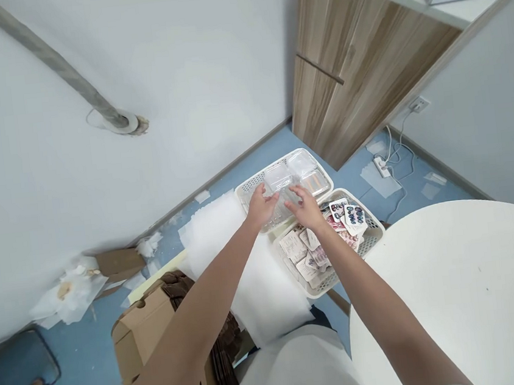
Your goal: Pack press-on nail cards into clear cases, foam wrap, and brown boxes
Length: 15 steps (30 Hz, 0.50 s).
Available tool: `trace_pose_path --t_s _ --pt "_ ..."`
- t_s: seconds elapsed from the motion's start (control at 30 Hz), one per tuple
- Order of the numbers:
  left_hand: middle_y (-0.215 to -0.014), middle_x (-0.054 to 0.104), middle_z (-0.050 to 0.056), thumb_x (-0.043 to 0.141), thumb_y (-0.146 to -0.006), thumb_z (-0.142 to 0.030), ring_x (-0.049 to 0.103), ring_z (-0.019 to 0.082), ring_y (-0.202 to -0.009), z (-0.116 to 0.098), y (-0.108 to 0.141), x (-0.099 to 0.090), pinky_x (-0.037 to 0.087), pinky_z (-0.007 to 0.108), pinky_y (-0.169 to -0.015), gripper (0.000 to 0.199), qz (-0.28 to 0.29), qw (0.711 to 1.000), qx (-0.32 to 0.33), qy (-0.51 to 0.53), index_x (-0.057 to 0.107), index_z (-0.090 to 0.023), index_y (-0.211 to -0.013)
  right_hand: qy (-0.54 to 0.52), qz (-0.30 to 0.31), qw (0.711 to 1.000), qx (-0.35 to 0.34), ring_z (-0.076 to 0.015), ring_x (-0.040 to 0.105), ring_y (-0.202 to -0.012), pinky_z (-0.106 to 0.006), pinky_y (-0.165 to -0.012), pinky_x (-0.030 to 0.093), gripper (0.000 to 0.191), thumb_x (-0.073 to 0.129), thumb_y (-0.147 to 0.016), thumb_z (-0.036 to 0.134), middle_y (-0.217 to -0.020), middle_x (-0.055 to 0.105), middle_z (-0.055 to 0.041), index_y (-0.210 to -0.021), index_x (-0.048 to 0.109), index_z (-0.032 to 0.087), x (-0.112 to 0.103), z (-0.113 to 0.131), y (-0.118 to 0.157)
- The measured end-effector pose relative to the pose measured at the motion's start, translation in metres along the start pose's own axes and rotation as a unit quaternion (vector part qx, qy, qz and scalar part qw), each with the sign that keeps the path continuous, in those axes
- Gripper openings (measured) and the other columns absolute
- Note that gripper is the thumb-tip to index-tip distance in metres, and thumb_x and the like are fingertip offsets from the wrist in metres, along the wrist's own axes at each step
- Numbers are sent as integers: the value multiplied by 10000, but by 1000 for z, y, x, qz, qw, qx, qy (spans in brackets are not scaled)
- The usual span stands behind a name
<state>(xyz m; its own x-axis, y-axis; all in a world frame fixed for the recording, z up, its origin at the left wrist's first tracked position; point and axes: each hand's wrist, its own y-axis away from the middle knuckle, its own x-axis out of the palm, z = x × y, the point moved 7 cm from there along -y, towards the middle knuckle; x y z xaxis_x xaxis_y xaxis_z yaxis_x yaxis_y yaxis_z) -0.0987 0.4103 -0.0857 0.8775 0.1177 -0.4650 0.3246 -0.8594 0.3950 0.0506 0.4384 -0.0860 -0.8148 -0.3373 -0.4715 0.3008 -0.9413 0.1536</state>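
Both hands reach over a white basket that holds clear plastic boxes. My left hand is at the basket's near left part, thumb and fingers apart. My right hand hangs over the near edge, its fingers spread and curved toward the left hand. Between the two hands lies clear plastic; whether the fingertips touch it cannot be made out. Nearer to me, a second white basket holds printed cards with small oval pieces, and my right forearm passes over it.
White sheets are stacked left of the baskets. Folded cardboard boxes stand at the lower left. A round white table is at the right. Behind are a wooden cabinet and a power strip with cables.
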Motion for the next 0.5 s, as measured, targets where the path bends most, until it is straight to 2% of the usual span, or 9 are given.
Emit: trace_pose_path --t_s 0.07,0.13,0.2,0.3,0.4,0.5 --pt "-1340 380 173 489 -812 -415 561 201 -1033 4 -14 3 475 297 -810 644 -20 1000 -18 -2 255 -137 -1343 -19 4 1000 8 -244 398 -1215 -383 -866 457 513 565 -750 373 -1381 317 -130 -1225 456 212 4 -3 -12" --pt "-1351 350 170 442 -840 -392 554 191 -1041 6 -25 8 459 300 -851 601 -34 999 -23 -19 248 -134 -1347 -34 7 999 28 -243 434 -1183 -381 -853 465 556 573 -740 381 -1404 262 -130 -1251 423 224 9 -8 -22" --pt "-1344 339 156 407 -858 -344 555 176 -1029 8 -33 14 451 295 -867 555 -32 999 -14 -35 242 -149 -1351 -31 7 999 43 -249 457 -1156 -398 -858 459 589 582 -727 367 -1410 237 -137 -1267 398 223 15 -13 -28" --pt "-1294 361 135 413 -841 -231 556 160 -988 10 -39 23 446 292 -870 532 -22 999 0 -40 258 -169 -1346 -15 16 999 41 -270 413 -1195 -431 -900 423 620 588 -715 316 -1430 183 -149 -1284 371 202 24 -17 -31" --pt "-1220 402 109 461 -778 -139 538 171 -983 13 -39 24 432 313 -883 541 -40 999 -2 -1 339 -193 -1302 -21 17 999 29 -279 379 -1216 -447 -913 410 624 605 -693 288 -1440 154 -144 -1271 387 196 30 -16 -29" --pt "-1140 449 77 508 -730 -117 513 184 -1007 14 -35 19 418 328 -888 491 -75 994 -9 77 444 -217 -1206 -65 -9 997 37 -245 433 -1159 -414 -902 429 584 634 -659 290 -1408 215 -126 -1209 450 214 30 -13 -22"
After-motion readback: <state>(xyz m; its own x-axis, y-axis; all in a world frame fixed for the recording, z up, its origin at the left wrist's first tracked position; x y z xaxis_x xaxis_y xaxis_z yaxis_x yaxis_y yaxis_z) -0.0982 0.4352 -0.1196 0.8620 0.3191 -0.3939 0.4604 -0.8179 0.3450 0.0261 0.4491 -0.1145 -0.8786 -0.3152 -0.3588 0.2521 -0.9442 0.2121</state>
